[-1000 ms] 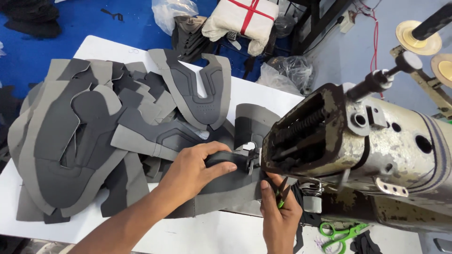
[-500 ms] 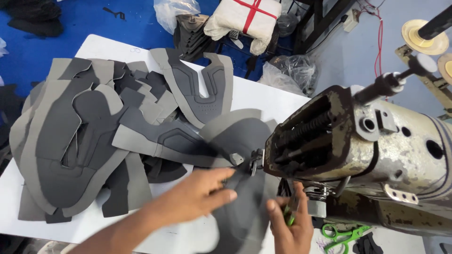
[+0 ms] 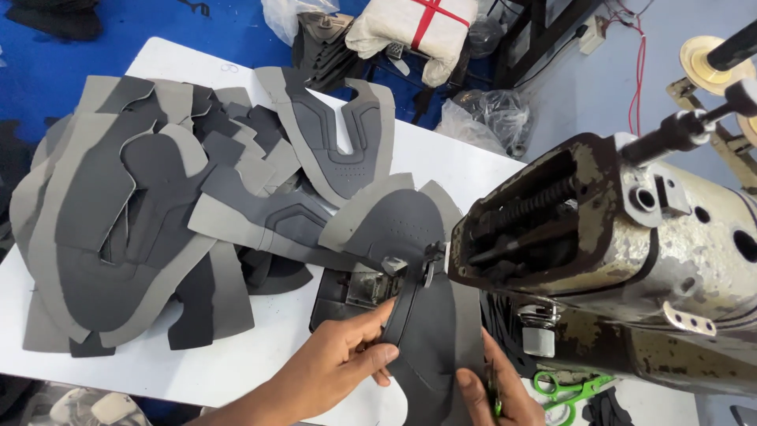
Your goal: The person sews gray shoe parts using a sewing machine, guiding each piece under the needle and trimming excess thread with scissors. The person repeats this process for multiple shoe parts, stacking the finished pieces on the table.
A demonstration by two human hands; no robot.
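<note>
Pinching a dark grey shoe-upper piece (image 3: 430,331) from both sides: left hand (image 3: 339,367) closed on its left edge, right hand (image 3: 501,394) gripping the right edge near green scissors (image 3: 564,390). Piece sits under the sewing machine (image 3: 623,252), right of the cut-piece pile (image 3: 142,213) on the white desk (image 3: 268,347).

Bright, even overhead light; soft shadows under the grey pieces (image 3: 158,221) on the white surface (image 3: 441,158). Sharp focus, slight wide-angle bending at edges.
</note>
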